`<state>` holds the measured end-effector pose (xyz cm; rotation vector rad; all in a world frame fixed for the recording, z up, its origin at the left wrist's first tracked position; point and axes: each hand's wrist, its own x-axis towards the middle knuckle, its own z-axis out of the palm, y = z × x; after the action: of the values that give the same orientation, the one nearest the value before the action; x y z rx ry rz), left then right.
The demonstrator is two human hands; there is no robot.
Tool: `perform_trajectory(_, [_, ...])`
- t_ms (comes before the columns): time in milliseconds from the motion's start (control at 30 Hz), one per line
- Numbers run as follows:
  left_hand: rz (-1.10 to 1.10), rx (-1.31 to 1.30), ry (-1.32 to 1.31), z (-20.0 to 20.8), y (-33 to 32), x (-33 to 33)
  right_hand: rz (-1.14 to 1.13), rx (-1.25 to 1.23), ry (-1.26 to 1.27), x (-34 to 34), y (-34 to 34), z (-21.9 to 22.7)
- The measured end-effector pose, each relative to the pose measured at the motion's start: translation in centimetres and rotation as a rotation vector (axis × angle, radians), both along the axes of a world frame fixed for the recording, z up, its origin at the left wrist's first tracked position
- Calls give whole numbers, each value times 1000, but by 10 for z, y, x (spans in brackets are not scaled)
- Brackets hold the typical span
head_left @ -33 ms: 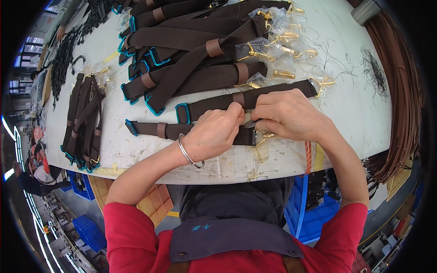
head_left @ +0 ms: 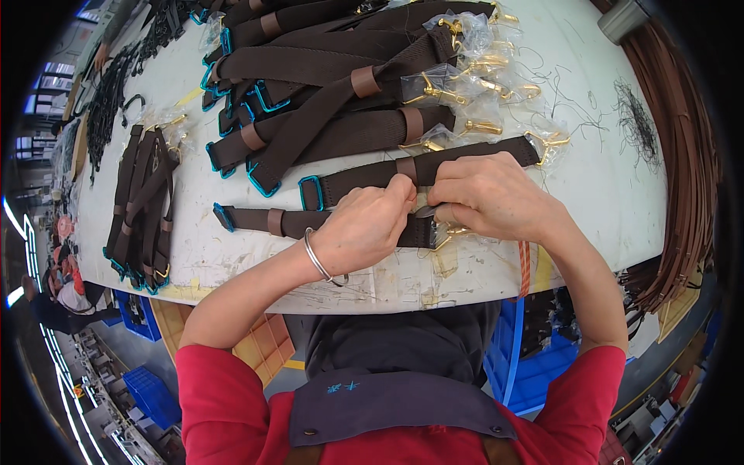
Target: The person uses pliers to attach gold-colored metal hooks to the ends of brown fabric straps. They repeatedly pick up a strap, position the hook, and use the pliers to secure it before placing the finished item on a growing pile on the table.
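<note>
My left hand (head_left: 360, 225), a metal bangle at its wrist, lies over a dark brown webbing strap (head_left: 244, 220). Its thumb and fingers are closed, their tips hiding whatever is between them. Close beside it, my right hand (head_left: 496, 198) is pinched shut, with a small greyish piece (head_left: 425, 210) showing at its fingertips; its kind is unclear. A blue-covered buckle ends the strap on the left, and a gold clasp (head_left: 459, 230) in clear film shows below my right hand. Just beyond lies a wider strap (head_left: 353, 180) with a brown loop (head_left: 406, 170), partly covered by my right fingers.
A pile of similar straps (head_left: 310, 66) fills the far side of the white table (head_left: 597, 201). Smaller straps (head_left: 139, 205) lie at the left. Loose black threads (head_left: 639, 124) and long brown strips (head_left: 682, 155) are at the right. Blue crates (head_left: 535, 380) stand below.
</note>
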<state>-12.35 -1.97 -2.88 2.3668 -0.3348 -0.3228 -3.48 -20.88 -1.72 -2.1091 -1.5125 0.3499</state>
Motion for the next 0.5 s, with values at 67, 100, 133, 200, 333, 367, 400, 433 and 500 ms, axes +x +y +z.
perform_trajectory(67, [-1, 15, 6, 0, -1, 0, 7, 4, -13, 0, 0, -1])
perform_trajectory(100, [-2, 23, 9, 0, -1, 0, 9, 7, -20, 0, 0, -1])
perform_trajectory(133, [-6, 27, 8, 1, -1, 0, 11, 18, -26, -1, -1, -2])
perform_trajectory(200, [-13, 38, 7, 3, -2, 0, 17, 42, -39, -1, -1, -6])
perform_trajectory(333, [17, -56, 25, 4, 0, 1, -2, 71, -6, -1, -6, -9])
perform_trajectory(367, [0, -56, 72, 10, 2, 3, -8, 67, 14, 1, -8, -6])
perform_trajectory(400, [-17, -57, 120, 14, 2, 3, -14, 62, 36, 1, -10, -4])
perform_trajectory(433, [-60, 21, 23, 13, 2, 2, -16, 48, 35, 2, -11, -2])
perform_trajectory(500, [-145, 179, -175, 12, 1, -3, -19, 20, 31, 4, -12, 0])
